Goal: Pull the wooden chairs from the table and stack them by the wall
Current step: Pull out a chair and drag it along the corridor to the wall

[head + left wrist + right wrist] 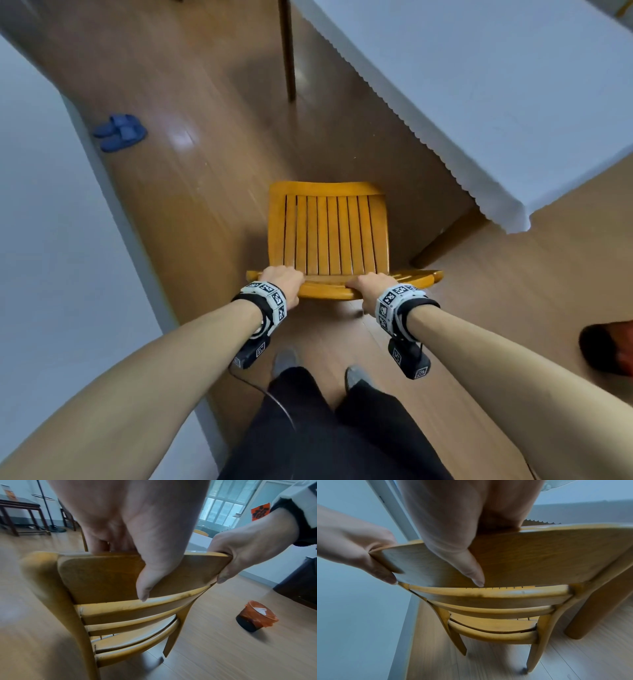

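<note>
A yellow wooden chair (329, 233) with a slatted seat stands on the floor in front of me, clear of the table (479, 85) at upper right. My left hand (282, 279) grips the top rail of its backrest (106, 577) near the left end, thumb behind, fingers over the front. My right hand (368, 286) grips the same rail (522, 558) right of the middle in the same way. The white wall (51, 222) runs along my left.
Blue slippers (120, 132) lie by the wall's skirting ahead on the left. A dark bin with an orange liner (255, 616) stands on the floor to my right. A table leg (442, 245) stands just right of the chair. My feet (286, 359) are right behind it.
</note>
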